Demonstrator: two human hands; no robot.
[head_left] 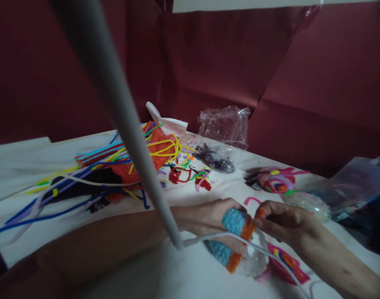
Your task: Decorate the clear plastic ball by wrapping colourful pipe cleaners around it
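My left hand [208,220] is closed around a clear rounded plastic piece, perhaps part of a bottle [255,259], lying low over the table. Fuzzy blue pipe cleaner [235,221] covers one end of it, with an orange band [235,262] alongside. At the band's upper end, my right hand [281,220] pinches an orange pipe cleaner [260,214] between thumb and fingers. My left fingers partly hide the wrapping. A pink flower-like piece [288,263] with a yellow and orange centre lies just beyond, below my right wrist.
A pale pole [127,112] slants across the view, a white cable [271,249] running from its foot past the plastic piece. Loose pipe cleaners [99,162] pile at left. Behind are a crumpled clear bag [225,124], a dark wrapped bundle [215,159] and another pink piece [278,178].
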